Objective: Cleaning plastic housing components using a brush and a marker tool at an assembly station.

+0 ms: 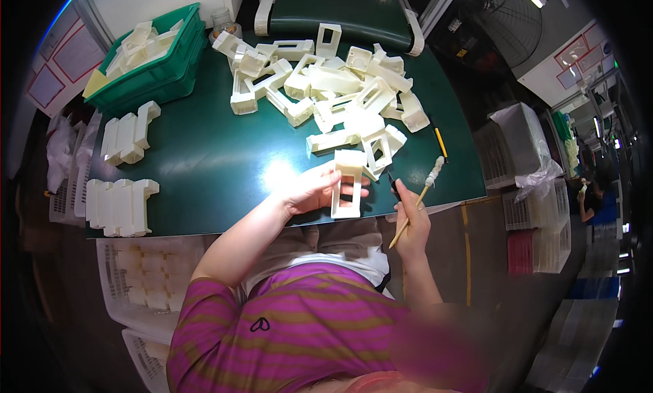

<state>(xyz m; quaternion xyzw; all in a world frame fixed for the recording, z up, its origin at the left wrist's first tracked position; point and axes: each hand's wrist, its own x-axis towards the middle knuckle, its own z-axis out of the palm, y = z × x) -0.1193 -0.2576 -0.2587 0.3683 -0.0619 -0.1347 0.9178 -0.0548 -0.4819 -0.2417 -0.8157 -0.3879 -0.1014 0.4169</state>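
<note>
My left hand (309,191) is closed around a cream-white rectangular plastic frame (349,161), held upright at the table's near edge. Its long open window faces up, and some of my fingers show through it. Just to the right, my right hand (415,224) grips a thin wooden stick (401,231) with a white wrapped tip. The same hand also holds a small dark-handled tool (393,183), whose thin point reaches toward the frame; its exact kind is unclear. Beyond both hands lies a loose pile of similar plastic frames (333,80).
On the green table (218,155), two rows of frames (121,206) stand at the left. A green bin (146,87) of parts and a glass jar (223,22) are behind. A yellow pen-like tool (441,142) lies right. A conveyor (333,12) adjoins the far edge; white crates (112,284) sit below left.
</note>
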